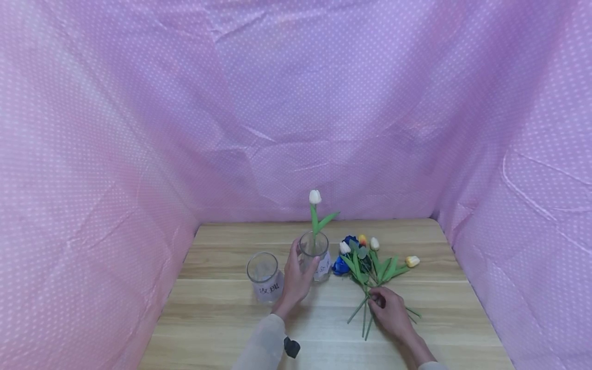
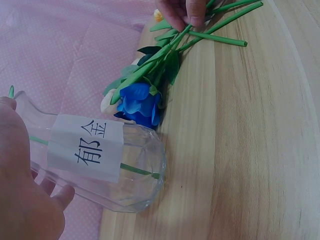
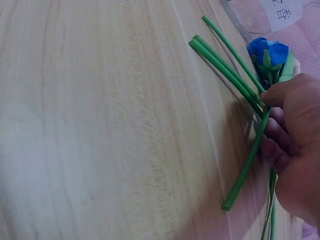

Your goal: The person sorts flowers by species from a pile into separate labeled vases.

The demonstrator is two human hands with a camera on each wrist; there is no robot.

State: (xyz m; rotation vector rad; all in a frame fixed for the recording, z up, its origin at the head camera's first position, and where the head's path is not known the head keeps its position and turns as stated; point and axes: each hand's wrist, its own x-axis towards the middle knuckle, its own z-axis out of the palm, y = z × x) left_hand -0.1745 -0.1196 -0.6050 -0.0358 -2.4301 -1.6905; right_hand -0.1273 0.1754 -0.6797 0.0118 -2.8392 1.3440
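My left hand [image 1: 298,277] holds a clear glass vase [image 2: 142,195] with curved fingers around its upper part. The vase carries a white paper label [image 2: 85,147] with black characters. A white tulip [image 1: 315,197] with green leaves stands in it, its stem visible through the glass. To the right, my right hand [image 1: 389,312] pinches a green stem [image 3: 262,125] in the flower pile, between thumb and fingers. Which bloom that stem belongs to cannot be told. The pile holds white tulips [image 1: 374,243], a yellowish tulip [image 1: 412,261] and blue flowers [image 2: 139,102].
A second labelled glass vase [image 1: 265,280] stands left of my left hand. Several stems [image 1: 356,311] cross and point toward the near side of the wooden table [image 1: 208,329]. Pink dotted cloth [image 1: 296,103] walls the table at the back and sides.
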